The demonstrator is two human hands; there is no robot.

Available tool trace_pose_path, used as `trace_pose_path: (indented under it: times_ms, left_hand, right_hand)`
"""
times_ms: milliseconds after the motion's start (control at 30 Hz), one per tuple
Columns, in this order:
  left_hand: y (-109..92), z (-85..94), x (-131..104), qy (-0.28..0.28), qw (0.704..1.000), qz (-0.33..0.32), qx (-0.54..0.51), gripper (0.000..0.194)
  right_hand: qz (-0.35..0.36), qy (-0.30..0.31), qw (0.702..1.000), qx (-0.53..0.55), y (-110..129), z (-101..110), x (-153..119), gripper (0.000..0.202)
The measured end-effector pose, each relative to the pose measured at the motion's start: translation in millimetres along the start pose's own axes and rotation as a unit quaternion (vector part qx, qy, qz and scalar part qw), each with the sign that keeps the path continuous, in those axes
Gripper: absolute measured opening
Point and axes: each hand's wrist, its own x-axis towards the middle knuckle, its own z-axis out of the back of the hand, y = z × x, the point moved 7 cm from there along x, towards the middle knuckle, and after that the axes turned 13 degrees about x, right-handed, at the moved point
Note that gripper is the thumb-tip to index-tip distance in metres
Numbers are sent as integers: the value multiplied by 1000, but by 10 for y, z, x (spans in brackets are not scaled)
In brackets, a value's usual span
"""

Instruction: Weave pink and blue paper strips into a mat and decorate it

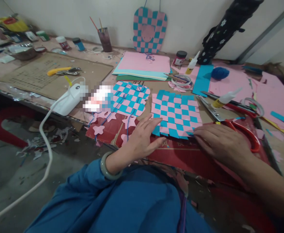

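A woven sheet of pink and blue paper strips, checkered with uneven edges, lies flat on a red board right in front of me. My left hand is open at its lower left edge, fingers stretched over the border and thumb apart. At the lower right corner rests my right hand, fingers extended along the edge; its thumb is hidden. Left of the sheet lies a second checkered piece with rounded edges, blue cords and pink star cutouts. Part of that area is pixelated.
Red-handled scissors and a glue bottle lie on the right. A paper stack and blue yarn ball sit behind. On the left are a white power strip with its cable and yellow-handled pliers. A checkered hanging leans against the wall.
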Motion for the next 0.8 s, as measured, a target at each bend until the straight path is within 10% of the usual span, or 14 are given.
trace_pose_path:
  times_ms: [300,533,800]
  left_hand:
    - [-75,72,104,-20,995,-17,96,49]
    - [-71,91,354,23,978,7,207,22]
    - [-69,160,337,-73,983,18,167,19]
  right_hand:
    - [-147,-49,984,86,-358,152,171,23]
    - [-101,4,992,79,-332,129,316,29]
    - [-67,124,988,-56,-14,1,654,43]
